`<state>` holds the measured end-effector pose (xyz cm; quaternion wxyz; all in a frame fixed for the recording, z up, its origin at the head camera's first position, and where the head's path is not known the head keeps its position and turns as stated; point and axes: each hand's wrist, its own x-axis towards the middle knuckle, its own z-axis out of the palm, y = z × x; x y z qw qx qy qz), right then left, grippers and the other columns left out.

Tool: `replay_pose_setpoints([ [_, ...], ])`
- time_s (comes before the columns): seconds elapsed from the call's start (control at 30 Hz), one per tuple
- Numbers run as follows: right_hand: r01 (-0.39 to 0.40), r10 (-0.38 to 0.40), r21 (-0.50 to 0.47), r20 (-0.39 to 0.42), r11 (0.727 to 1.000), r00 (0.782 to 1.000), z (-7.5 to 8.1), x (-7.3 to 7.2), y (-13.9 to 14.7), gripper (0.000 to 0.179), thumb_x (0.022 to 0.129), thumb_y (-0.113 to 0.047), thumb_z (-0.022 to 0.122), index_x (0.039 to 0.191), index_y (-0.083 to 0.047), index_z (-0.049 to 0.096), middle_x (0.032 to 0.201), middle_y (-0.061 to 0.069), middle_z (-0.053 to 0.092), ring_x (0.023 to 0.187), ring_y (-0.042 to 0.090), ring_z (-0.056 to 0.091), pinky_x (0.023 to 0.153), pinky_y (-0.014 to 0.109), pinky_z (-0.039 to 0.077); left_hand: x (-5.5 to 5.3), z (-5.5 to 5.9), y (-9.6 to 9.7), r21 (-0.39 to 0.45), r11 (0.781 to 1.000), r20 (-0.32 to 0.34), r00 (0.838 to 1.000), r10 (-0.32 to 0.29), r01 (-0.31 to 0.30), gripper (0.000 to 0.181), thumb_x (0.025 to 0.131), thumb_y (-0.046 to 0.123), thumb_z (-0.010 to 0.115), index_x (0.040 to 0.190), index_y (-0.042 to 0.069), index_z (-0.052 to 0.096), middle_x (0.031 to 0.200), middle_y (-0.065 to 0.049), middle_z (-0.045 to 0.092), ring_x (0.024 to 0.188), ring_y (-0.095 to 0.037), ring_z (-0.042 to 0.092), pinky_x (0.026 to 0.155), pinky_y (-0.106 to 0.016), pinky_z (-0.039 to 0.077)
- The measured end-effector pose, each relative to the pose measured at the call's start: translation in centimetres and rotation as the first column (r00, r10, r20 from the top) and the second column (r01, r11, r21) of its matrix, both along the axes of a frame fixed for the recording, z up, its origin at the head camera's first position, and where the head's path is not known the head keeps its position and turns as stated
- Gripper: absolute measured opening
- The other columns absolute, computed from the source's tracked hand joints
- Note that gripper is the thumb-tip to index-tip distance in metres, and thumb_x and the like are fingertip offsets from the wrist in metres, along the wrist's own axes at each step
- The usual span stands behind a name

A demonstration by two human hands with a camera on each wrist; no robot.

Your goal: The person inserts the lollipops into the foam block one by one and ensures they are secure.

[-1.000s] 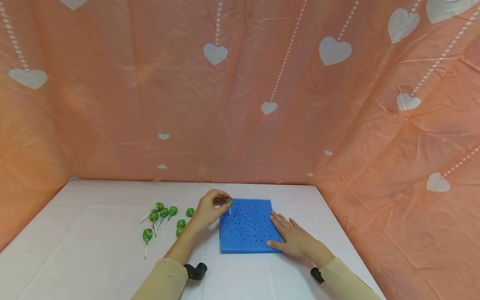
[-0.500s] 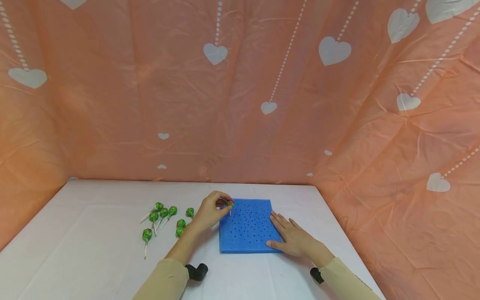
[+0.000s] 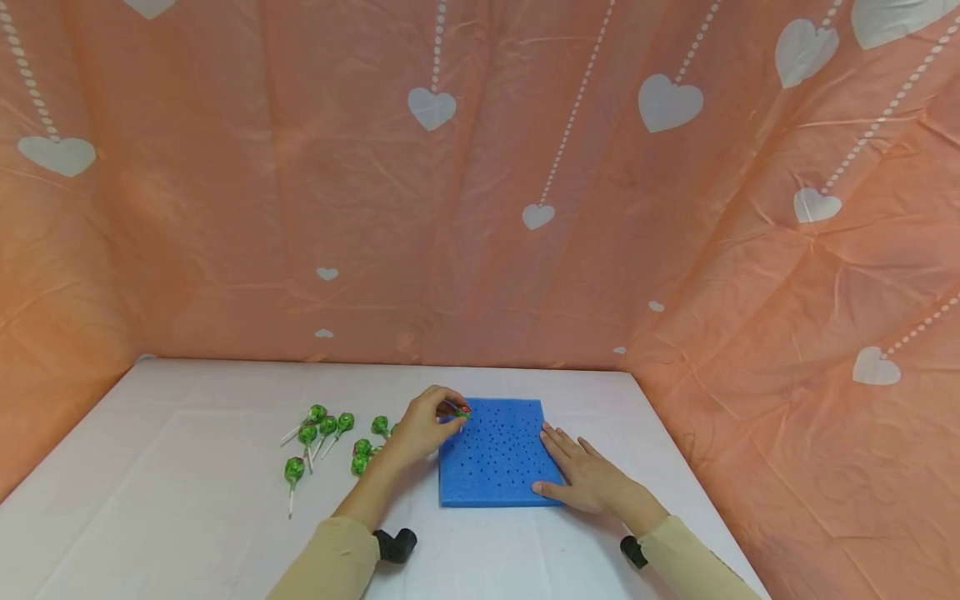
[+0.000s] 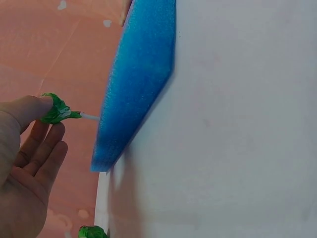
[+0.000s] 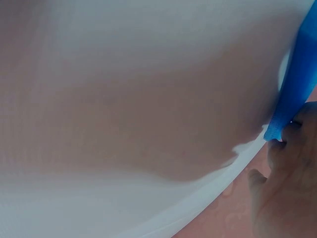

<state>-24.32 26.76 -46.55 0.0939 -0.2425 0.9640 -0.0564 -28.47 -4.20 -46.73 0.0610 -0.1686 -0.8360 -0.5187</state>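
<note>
My left hand (image 3: pixel 420 427) pinches a green-wrapped lollipop (image 4: pixel 58 110) by its head, over the far left part of a blue foam block (image 3: pixel 491 479) dotted with small holes. In the left wrist view, the lollipop's white stick (image 4: pixel 89 117) points at the foam's top face and its end meets it. The other left fingers are loosely bent under the candy. My right hand (image 3: pixel 588 481) lies with straight, spread fingers along the block's right edge, thumb on the near right corner.
Several green lollipops lie on the white table (image 3: pixel 210 517) left of the block, one of them (image 3: pixel 295 471) nearest the front. More (image 3: pixel 362 447) lie close beside my left forearm and are partly hidden by it. An orange curtain with hearts (image 3: pixel 465 275) stands behind the table.
My left hand has shifted slightly right and lower with the lollipop, and less of the stick shows above the foam. The right hand stays where it was.
</note>
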Motion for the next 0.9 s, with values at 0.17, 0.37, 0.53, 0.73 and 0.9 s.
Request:
replay_pose_setpoints([
  [0.17,-0.001,0.001,0.000,-0.005,1.000,1.000,0.0,0.0,0.0,0.092,0.097,-0.069,0.044,0.162,-0.009,0.019,0.172,0.007,0.012,0.158,0.033,0.018,0.127,0.058,0.019,0.1,0.1,0.0,0.002,1.000,0.002,1.000,-0.002,0.002,0.020,0.092,0.008,0.073,0.110,0.013,0.067,0.111,-0.002,0.063,0.105,-0.018,0.065,0.099,-0.041,0.057],
  [0.37,0.003,-0.003,-0.002,-0.003,1.000,1.000,0.0,0.0,-0.1,0.092,0.097,-0.069,0.044,0.162,-0.009,0.018,0.172,0.006,0.012,0.158,0.033,0.018,0.127,0.058,0.018,0.3,0.2,0.0,-0.018,1.000,-0.012,1.000,0.013,-0.013,0.022,0.092,0.010,0.073,0.113,0.013,0.067,0.113,-0.002,0.064,0.106,-0.019,0.064,0.098,-0.044,0.056],
  [0.53,0.004,-0.004,-0.006,-0.002,1.000,1.000,0.1,0.1,-0.1,0.092,0.097,-0.069,0.044,0.162,-0.009,0.019,0.172,0.007,0.013,0.158,0.033,0.018,0.127,0.058,0.019,0.4,0.2,-0.2,-0.028,0.999,-0.031,0.999,0.017,-0.018,0.031,0.092,0.011,0.073,0.122,0.008,0.066,0.116,-0.003,0.065,0.109,-0.022,0.063,0.098,-0.046,0.055],
  [0.73,0.003,-0.003,-0.012,0.006,1.000,1.000,0.0,0.1,-0.1,0.093,0.097,-0.069,0.044,0.162,-0.009,0.018,0.172,0.007,0.012,0.158,0.033,0.017,0.126,0.059,0.019,0.6,0.3,-0.7,-0.049,0.998,-0.097,0.995,0.037,-0.042,0.034,0.093,0.010,0.072,0.126,0.009,0.065,0.116,-0.005,0.067,0.108,-0.023,0.065,0.093,-0.042,0.053],
  [0.9,0.001,-0.001,-0.017,0.002,1.000,1.000,0.1,0.1,0.0,0.092,0.097,-0.069,0.045,0.162,-0.008,0.018,0.172,0.008,0.013,0.158,0.034,0.018,0.126,0.060,0.019,0.8,0.8,-1.6,-0.068,0.995,-0.120,0.991,0.065,-0.074,0.036,0.095,0.015,0.069,0.130,0.009,0.063,0.117,-0.004,0.068,0.108,-0.021,0.064,0.091,-0.041,0.053],
])
